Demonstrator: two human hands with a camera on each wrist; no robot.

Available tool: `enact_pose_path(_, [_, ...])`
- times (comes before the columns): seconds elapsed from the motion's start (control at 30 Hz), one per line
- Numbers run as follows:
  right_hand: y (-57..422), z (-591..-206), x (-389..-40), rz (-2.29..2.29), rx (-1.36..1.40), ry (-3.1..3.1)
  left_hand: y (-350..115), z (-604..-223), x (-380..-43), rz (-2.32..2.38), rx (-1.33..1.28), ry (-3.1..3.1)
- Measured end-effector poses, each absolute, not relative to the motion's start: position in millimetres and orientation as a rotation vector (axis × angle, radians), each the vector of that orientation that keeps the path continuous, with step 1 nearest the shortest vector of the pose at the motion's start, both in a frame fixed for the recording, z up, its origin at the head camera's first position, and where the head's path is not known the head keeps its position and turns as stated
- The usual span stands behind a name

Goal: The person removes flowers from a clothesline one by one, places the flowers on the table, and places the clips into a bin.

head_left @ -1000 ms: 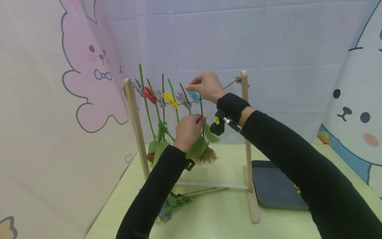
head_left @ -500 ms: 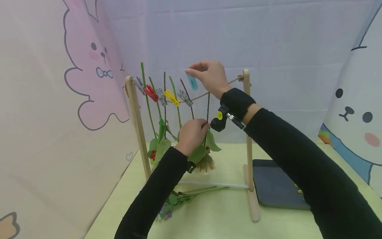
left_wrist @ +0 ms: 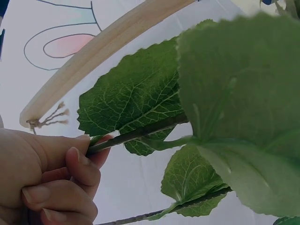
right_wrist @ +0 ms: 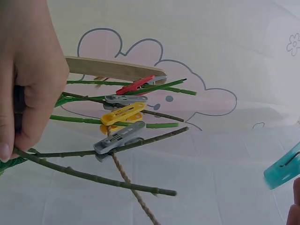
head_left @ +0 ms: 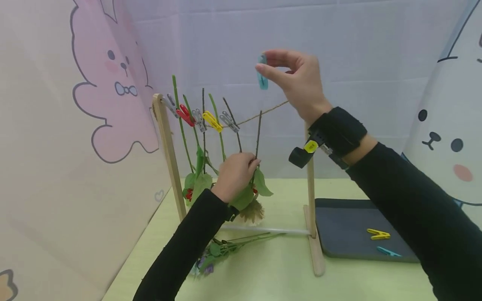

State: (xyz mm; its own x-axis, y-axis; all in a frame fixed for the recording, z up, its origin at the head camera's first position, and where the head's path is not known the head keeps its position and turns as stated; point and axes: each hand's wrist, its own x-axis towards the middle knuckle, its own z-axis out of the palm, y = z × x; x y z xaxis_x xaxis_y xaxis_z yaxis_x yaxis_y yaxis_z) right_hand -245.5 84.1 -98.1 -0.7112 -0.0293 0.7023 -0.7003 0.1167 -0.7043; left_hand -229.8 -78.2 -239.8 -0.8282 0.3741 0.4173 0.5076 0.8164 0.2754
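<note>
My left hand pinches the dark stem of a flower that hangs head down, its beige bloom below the hand. Large green leaves on that stem fill the left wrist view. Up and to the right, my right hand holds a light blue clothespin between thumb and fingertips, well above the twine. The stem's upper end crosses the twine in the right wrist view with no clothespin on it. Grey, yellow and red clothespins hold other stems on the twine.
Wooden posts carry the twine, joined low down by a white rod. More flowers lie on the table in front. A dark grey tray at right holds a yellow clothespin and a blue clothespin.
My right hand has lifted the light blue clothespin off the twine, up and to the right. My left hand keeps the stem, slightly lower. The tray's clothespins show more fully.
</note>
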Motion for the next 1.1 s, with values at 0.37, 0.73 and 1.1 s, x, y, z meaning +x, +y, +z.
enact_pose_path(0.37, [158.7,-108.7,-224.9,1.972,0.596,-1.429,-86.9,-236.5,-210.8,-0.411,-0.75,-2.651])
enact_pose_path(0.73, [247.5,-208.3,-233.4,1.492,0.174,-2.136,-99.4,-241.8,-189.2,-0.127,-0.879,-2.8])
enact_pose_path(1.1, [307.4,-341.6,-215.2,0.378,0.448,-3.09,-99.5,-273.9,-182.2,0.497,-1.15,-2.823])
